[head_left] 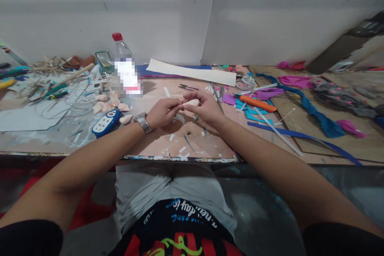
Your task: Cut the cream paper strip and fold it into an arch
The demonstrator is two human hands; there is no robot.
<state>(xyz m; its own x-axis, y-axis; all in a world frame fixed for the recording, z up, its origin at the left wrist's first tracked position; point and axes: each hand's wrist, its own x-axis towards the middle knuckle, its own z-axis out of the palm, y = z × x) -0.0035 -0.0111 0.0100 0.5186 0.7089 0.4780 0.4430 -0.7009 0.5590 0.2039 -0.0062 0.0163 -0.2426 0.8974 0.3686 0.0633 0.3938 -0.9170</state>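
Meeting over the table (156, 142), the left hand (163, 113) and the right hand (207, 106) both grasp one small pale piece (192, 103); the left pinches at its left end with the fingertips, while the right curls round its far side and right end, thumb along the near side. The pale piece lies between them, more within the right hand, which is the nearer; its long axis runs roughly left to right, in line with the left fingertips; whether either hand also rests on the table I cannot tell from where I stand.

It looks whitish peach, rounded, longer than wide; its ends are partly covered, and I cannot judge how soft it is. Crumpled peach pieces (108, 107) lie off to the left, beside a blue-and-white socket block (106, 123); a red-capped bottle (121, 50) stands farther back on that side; a long cream strip (192, 73) lies across the far side, and an orange tool (258, 103) sits to the right among coloured scraps (229, 99).
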